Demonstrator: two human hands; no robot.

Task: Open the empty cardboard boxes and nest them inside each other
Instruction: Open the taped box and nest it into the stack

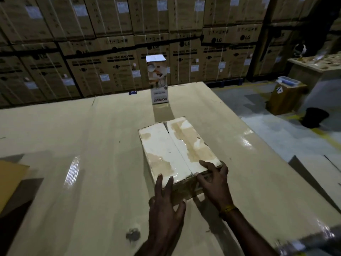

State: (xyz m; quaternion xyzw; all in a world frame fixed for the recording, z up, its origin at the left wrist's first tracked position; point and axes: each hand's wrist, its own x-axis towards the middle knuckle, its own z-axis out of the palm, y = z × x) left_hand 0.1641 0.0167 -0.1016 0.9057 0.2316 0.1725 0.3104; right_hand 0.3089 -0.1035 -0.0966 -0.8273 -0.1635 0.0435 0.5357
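A flat brown cardboard box (177,150) with a white taped top lies closed on a large cardboard work surface (92,145). My left hand (166,202) rests at its near edge, fingers spread, fingertips touching the top. The fingers of my right hand (214,182) curl over the box's near right corner and grip it. Farther back stands a tall white printed carton (159,80), upright and closed.
Stacked washing-machine cartons (110,52) wall off the back. A brown box with a plastic tray (287,93) and a dark object (313,117) sit on the floor to the right. A flat piece of cardboard (11,180) lies at the left edge.
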